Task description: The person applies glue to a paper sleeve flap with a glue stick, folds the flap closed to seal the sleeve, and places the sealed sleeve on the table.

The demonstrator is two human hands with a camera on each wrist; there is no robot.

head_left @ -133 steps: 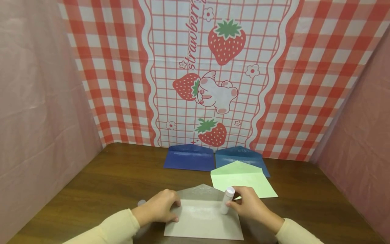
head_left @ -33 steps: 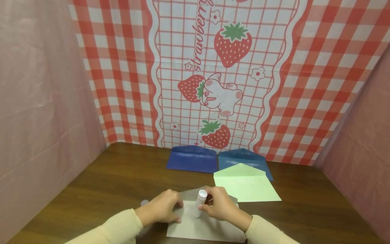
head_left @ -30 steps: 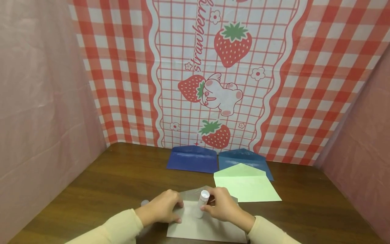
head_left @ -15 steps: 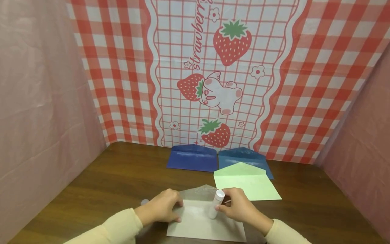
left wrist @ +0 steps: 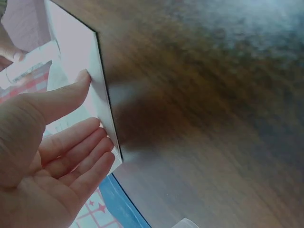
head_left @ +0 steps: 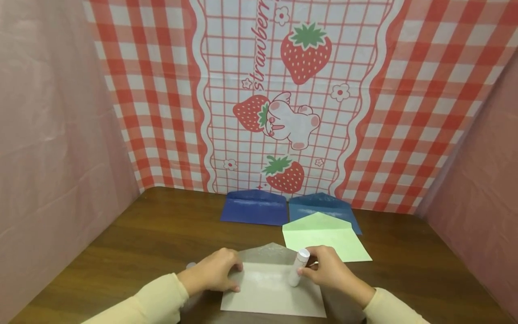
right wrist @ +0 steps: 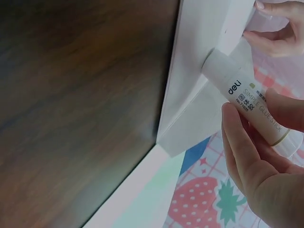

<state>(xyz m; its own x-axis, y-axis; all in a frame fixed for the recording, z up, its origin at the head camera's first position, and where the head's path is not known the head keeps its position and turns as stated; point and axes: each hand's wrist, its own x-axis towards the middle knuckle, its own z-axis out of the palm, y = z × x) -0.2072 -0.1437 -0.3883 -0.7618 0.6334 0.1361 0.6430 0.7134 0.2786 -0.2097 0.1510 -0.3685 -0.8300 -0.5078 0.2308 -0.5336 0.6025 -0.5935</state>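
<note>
A pale grey envelope point(head_left: 267, 294) lies on the table with its flap spread away from me. A shiny patch shows on its body below the fold. My right hand point(head_left: 329, 267) pinches a white glue stick point(head_left: 298, 268) between thumb and fingers. The glue stick's lower end touches the envelope right of the middle, and it leans slightly. In the right wrist view the glue stick point(right wrist: 247, 97) shows its printed label. At the envelope's left edge, my left hand point(head_left: 214, 271) rests its thumb on the paper, with relaxed fingers point(left wrist: 78, 147) beside the edge.
A light green envelope point(head_left: 323, 238) lies behind the right hand, overlapping a teal envelope point(head_left: 315, 209). A dark blue envelope point(head_left: 252, 211) lies back left. A small translucent cap-like thing point(head_left: 191, 265) shows behind the left hand. A strawberry-print cloth point(head_left: 299, 112) hangs behind the table.
My right hand has slid the glue stick from the envelope's middle toward its right side. The left hand keeps its place on the left edge.
</note>
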